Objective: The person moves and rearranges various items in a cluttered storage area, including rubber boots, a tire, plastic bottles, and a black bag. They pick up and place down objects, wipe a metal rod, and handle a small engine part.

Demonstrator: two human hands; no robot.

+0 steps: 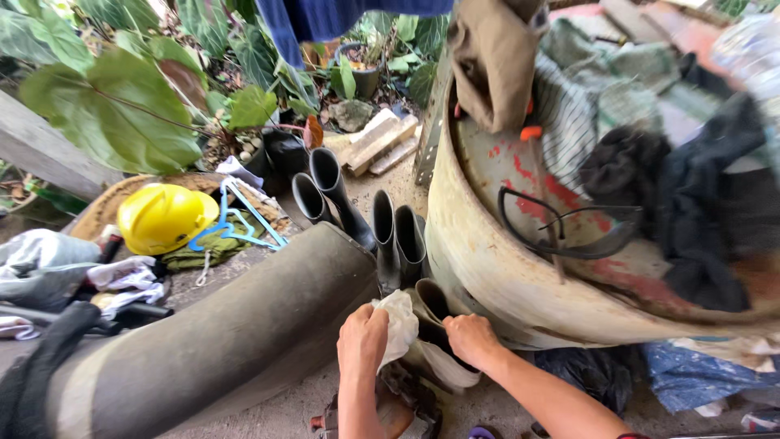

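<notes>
A dirty, pale rubber boot (431, 325) stands low in the centre, on the ground between a large grey pipe (219, 341) and a rusty cream drum (487, 260). The left hand (363, 340) clenches a crumpled white cloth (400, 321) against the boot's side. The right hand (470, 340) grips its open top. The boot's foot is hidden behind the hands. 2 pairs of dark boots (370, 223) stand just behind.

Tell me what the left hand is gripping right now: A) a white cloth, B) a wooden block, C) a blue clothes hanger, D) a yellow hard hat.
A: the left hand is closed around a white cloth held against the rubber boot, which the right hand steadies.
</notes>
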